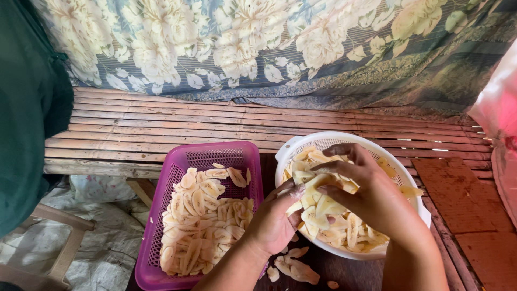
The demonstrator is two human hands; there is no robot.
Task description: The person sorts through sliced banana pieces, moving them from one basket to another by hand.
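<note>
A white round colander (301, 144) holds a heap of pale yellow banana slices (344, 231). Both my hands are over it. My right hand (366, 194) pinches a slice (318, 182) at the top of the heap, fingers curled on it. My left hand (276, 220) comes in from the left and touches the same slices by its fingertips. Left of the colander stands a purple rectangular perforated basket (161, 191) with a layer of slices (202, 221) spread in it.
Several loose slices (293, 267) lie on the dark surface below the colander. A slatted bamboo bench (161, 124) runs behind, with a floral cloth (242, 48) hung beyond it. A green cloth (27, 108) hangs at the left, a wooden frame (64, 237) below it.
</note>
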